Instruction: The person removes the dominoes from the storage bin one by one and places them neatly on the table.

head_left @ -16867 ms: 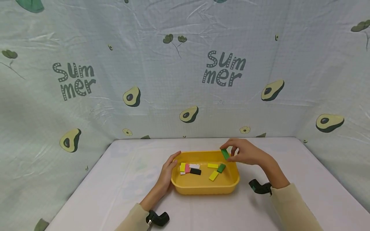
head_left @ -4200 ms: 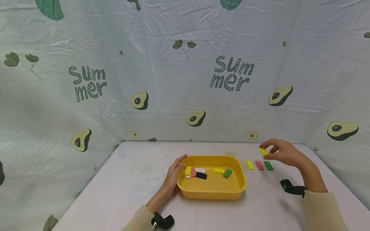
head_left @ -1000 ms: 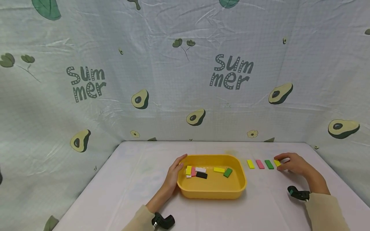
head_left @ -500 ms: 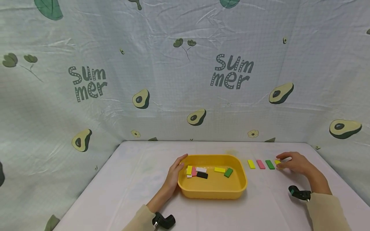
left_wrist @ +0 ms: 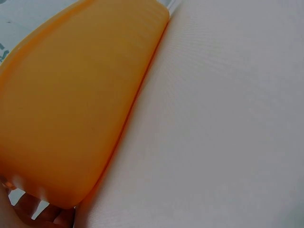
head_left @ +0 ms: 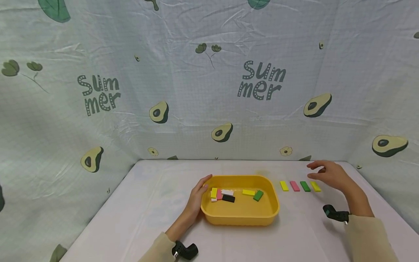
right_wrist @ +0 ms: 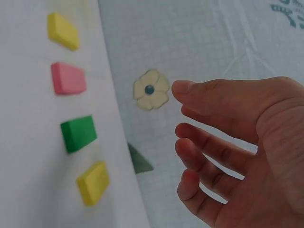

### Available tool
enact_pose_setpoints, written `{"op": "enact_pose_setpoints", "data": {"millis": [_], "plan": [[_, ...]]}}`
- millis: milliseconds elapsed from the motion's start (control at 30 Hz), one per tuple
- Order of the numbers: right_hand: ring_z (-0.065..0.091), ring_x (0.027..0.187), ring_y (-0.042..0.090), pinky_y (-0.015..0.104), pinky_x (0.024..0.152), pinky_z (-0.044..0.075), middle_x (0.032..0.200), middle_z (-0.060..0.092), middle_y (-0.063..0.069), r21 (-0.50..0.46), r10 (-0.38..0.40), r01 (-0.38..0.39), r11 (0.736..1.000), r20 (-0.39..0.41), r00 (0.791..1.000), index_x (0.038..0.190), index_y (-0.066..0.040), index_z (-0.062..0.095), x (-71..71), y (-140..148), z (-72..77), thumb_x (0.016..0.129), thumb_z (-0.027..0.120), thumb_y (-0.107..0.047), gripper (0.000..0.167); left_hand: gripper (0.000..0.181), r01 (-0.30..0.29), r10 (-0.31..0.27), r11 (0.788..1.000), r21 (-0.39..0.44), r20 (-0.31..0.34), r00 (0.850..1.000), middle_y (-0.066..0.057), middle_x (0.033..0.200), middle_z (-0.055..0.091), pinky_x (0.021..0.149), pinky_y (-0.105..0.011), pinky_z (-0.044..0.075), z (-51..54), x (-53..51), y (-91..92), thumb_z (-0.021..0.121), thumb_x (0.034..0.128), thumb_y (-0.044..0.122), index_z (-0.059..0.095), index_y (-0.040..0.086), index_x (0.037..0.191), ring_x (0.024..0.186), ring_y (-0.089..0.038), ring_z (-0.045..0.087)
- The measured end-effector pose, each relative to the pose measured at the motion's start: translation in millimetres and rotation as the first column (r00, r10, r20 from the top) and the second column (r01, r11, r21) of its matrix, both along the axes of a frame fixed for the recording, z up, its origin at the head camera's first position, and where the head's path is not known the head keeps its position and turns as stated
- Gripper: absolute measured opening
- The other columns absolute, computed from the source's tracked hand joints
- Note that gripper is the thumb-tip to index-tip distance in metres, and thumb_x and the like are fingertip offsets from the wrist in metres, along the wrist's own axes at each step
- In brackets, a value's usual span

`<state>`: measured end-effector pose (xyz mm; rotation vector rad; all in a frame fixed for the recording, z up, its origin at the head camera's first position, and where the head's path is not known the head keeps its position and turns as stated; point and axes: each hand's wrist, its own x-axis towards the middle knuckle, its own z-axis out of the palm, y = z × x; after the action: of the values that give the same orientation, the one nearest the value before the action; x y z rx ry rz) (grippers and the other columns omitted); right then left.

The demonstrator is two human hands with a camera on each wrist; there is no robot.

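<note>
The left hand (head_left: 194, 200) grips the left end of a yellow plastic tray (head_left: 239, 221), thumb at its rim. In the left wrist view, curled fingers (left_wrist: 28, 204) show against the tray's wall (left_wrist: 71, 104). My right hand (head_left: 332, 176) hovers above the table with fingers apart, holding nothing. Below and left of it, small flat blocks lie in a spaced row: yellow (head_left: 284, 186), pink (head_left: 294, 186), green (head_left: 305, 186), and yellow (head_left: 315, 186) at the right end. The right wrist view shows the bare hand (right_wrist: 237, 147) apart from the green block (right_wrist: 78, 134).
Inside the tray, a yellow block (head_left: 214, 193), a pink block (head_left: 219, 195), a white block (head_left: 227, 192) and a black block (head_left: 228, 198) cluster left. Another yellow block (head_left: 248, 192) and a green block (head_left: 258, 195) lie right. A printed curtain (head_left: 196, 91) hangs behind the white table (head_left: 157, 196).
Since 4.2 seconds ago, the right hand has set a yellow block at the row's right end, let go and risen. Earlier, it held a green block over the tray. The left hand stays at the tray.
</note>
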<state>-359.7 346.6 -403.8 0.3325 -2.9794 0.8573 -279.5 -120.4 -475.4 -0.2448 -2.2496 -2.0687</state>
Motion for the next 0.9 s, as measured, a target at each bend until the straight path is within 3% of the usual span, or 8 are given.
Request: {"op": "enact_pose_setpoints", "data": {"millis": [267,567,700,900], "plan": [[0.06,0.104,0.035,0.038,0.076,0.058,0.13,0.064,0.027,-0.042,0.066,-0.069,0.997,-0.086,0.994,0.13,-0.001,0.066,11.4,-35.5,23.3,0.095,0.073,-0.032,0.047,0.048,-0.006,0.006,1.0,-0.006,-0.003,1.0,-0.013,0.167,0.036,0.13,-0.056,0.018,0.6,-0.4,-0.4,0.033,0.1101,0.017,0.044,0.009,0.156,0.156,-0.036,0.03],[0.061,0.102,0.028,0.03,0.077,0.058,0.125,0.067,0.019,-0.072,0.164,-0.177,0.982,-0.15,0.975,0.127,-0.005,0.068,21.9,-74.8,34.4,0.096,0.072,-0.024,0.037,0.048,0.001,-0.001,1.0,-0.002,0.008,1.0,-0.012,0.168,0.035,0.13,-0.056,0.018,0.3,-0.1,-0.6,0.033,0.1105,0.018,0.042,0.01,0.157,0.156,-0.036,0.029],[0.062,0.099,0.024,0.024,0.074,0.056,0.123,0.069,0.016,-0.076,0.211,-0.227,0.971,-0.177,0.961,0.126,-0.007,0.07,25.5,-93.3,35.9,0.096,0.073,-0.023,0.034,0.048,0.002,-0.002,1.0,-0.004,0.011,1.0,-0.013,0.167,0.035,0.13,-0.057,0.018,-0.3,-0.2,-0.9,0.033,0.1106,0.019,0.042,0.011,0.157,0.156,-0.036,0.03],[0.064,0.095,0.019,0.021,0.072,0.056,0.12,0.071,0.013,-0.102,0.316,-0.344,0.933,-0.22,0.923,0.125,-0.008,0.07,31.6,-128.8,37.4,0.095,0.074,-0.019,0.032,0.048,0.005,-0.005,1.0,0.001,0.005,1.0,-0.014,0.167,0.035,0.13,-0.056,0.019,-1.4,-1.4,-1.0,0.032,0.1109,0.019,0.042,0.01,0.157,0.155,-0.037,0.031]]}}
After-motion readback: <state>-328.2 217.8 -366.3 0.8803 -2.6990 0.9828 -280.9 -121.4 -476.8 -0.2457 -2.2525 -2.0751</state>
